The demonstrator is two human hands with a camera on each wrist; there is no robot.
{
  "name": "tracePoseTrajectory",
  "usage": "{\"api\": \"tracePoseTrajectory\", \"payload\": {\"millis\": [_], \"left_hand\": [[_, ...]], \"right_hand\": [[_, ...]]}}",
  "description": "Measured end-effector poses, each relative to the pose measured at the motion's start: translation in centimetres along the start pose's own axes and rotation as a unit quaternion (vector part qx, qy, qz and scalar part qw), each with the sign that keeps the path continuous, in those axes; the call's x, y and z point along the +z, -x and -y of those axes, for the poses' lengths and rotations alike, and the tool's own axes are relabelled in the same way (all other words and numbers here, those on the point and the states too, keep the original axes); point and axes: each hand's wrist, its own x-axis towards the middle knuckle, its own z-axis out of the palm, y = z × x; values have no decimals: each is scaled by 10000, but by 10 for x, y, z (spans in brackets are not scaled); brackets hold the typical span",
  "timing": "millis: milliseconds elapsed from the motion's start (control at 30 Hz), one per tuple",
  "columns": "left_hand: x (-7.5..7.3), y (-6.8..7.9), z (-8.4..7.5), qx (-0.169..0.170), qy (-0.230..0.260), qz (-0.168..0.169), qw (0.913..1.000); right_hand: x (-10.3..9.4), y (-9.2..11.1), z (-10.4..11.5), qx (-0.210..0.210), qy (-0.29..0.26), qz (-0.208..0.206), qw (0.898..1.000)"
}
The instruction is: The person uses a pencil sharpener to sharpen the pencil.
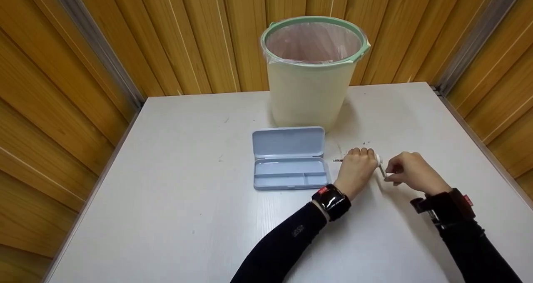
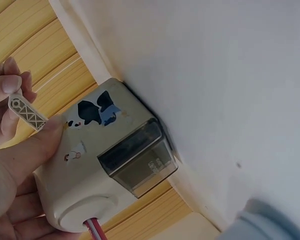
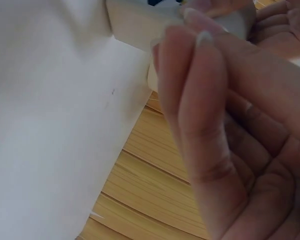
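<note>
My left hand [image 1: 357, 170] grips a white crank pencil sharpener [image 2: 85, 175] with cartoon stickers. In the head view the hand covers most of it. A clear shavings drawer [image 2: 146, 167] shows on its side. From its round front sticks a red-striped pencil [image 2: 95, 229], pointing left in the head view. My right hand [image 1: 412, 172] pinches the end of the crank handle [image 2: 29, 114] on the opposite side. The right wrist view shows thumb and fingertips [image 3: 205, 55] together close to the sharpener body.
A light blue pencil case [image 1: 288, 143] lies with its lid up and bare compartments to the left of my hands. Behind it stands a cream bin [image 1: 310, 91] with a green rim and a plastic liner. Small dark specks [image 1: 366, 142] dot the white table [image 1: 166, 170].
</note>
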Motion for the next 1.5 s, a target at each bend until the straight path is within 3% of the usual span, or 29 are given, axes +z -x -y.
{"api": "tracePoseTrajectory", "payload": {"millis": [467, 800, 1167, 1500], "left_hand": [[-1, 0, 2, 78, 8, 224, 9997], [1, 2, -4, 132, -308, -274, 9991], [1, -1, 2, 277, -222, -38, 9994], [-1, -2, 4, 367, -74, 209, 9991]], "right_hand": [[0, 2, 5, 64, -103, -280, 9995], [-14, 0, 6, 23, -115, -932, 9956], [-19, -15, 7, 61, -270, -1396, 9898], [-14, -29, 8, 1, 148, -2018, 9793]]}}
